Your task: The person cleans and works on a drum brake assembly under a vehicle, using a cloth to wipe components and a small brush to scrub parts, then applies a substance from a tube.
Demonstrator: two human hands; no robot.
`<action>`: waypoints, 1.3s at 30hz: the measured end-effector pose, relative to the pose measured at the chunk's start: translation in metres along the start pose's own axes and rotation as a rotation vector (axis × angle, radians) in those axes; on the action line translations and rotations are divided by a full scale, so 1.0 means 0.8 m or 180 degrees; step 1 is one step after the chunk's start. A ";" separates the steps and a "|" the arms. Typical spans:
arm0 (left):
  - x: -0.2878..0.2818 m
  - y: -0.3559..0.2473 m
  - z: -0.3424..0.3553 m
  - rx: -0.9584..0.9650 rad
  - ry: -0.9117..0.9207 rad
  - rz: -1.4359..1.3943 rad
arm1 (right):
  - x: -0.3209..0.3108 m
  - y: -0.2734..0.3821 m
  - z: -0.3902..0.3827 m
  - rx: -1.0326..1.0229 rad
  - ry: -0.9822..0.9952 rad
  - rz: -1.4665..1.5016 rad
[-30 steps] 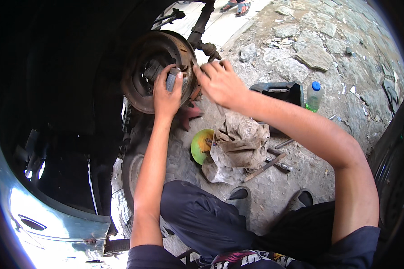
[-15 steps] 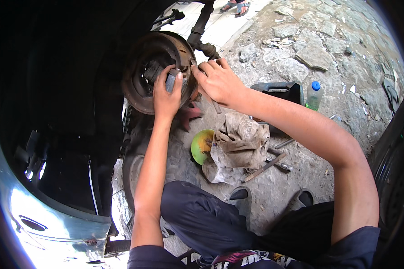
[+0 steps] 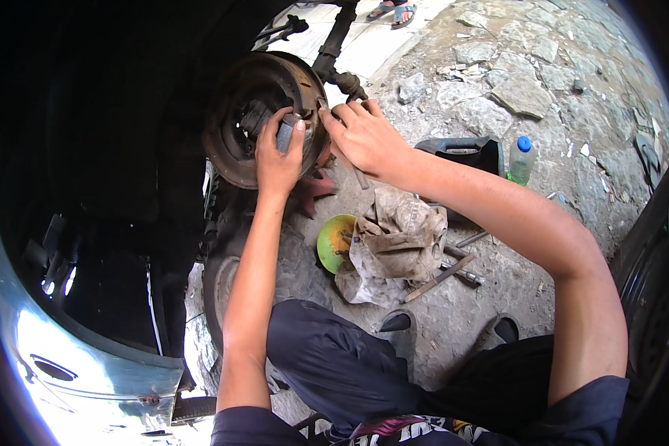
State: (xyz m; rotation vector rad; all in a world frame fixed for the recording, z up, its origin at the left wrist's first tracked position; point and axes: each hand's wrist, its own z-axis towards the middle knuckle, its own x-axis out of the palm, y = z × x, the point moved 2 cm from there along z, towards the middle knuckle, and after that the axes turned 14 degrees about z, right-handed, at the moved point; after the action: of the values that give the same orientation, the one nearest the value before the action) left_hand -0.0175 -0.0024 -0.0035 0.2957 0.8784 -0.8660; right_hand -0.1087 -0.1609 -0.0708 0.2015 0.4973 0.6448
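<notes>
A rusty, round brake assembly (image 3: 230,152) hangs in the dark wheel arch. My left hand (image 3: 279,163) grips a small grey block (image 3: 286,132) against its right part, thumb and fingers closed around it. At the assembly's right edge, my right hand (image 3: 368,145) is curled around a long, slim metal tool (image 3: 360,177), whose lower end sticks out below the palm; its upper end is mostly hidden by my fingers. Below are a green-yellow bowl (image 3: 328,245), a dirty crumpled cloth (image 3: 401,238) and several bar-like tools (image 3: 442,281).
A dark cut-open container (image 3: 461,149) and a clear bottle with blue cap (image 3: 522,160) stand on rough stony ground. A red stand (image 3: 316,189) sits under the assembly. A suspension arm (image 3: 331,48) reaches upward. Someone's sandalled feet (image 3: 394,11) are at the top, a loose flip-flop (image 3: 645,156) far right.
Both hands stay at the assembly with the same grips. My left hand has shifted very slightly right, and my right hand's fingers and the tool have moved only a little.
</notes>
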 end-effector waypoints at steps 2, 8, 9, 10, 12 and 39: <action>-0.001 0.001 0.000 -0.0025 -0.0004 -0.0011 | 0.008 0.007 -0.012 -0.0059 0.0017 -0.0012; -0.001 0.002 0.000 -0.0086 0.0026 0.0039 | 0.025 0.034 -0.043 -0.0203 0.0133 0.0043; -0.002 0.002 -0.001 -0.0086 0.0024 0.0045 | 0.024 0.032 -0.038 -0.0162 0.0122 -0.0126; -0.002 0.001 -0.002 -0.0088 0.0022 0.0050 | 0.022 0.025 -0.030 -0.0121 0.0112 -0.0293; 0.000 -0.002 -0.002 -0.0064 0.0039 -0.0007 | 0.014 0.012 -0.017 -0.0016 0.0135 -0.0287; -0.004 -0.001 0.000 -0.0114 0.0047 0.0018 | 0.035 0.034 -0.049 -0.0114 0.0116 0.0043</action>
State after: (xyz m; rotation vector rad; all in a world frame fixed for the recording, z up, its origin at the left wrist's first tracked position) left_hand -0.0196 -0.0012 -0.0011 0.2737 0.9054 -0.8430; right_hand -0.1233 -0.1209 -0.1066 0.1597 0.5194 0.6710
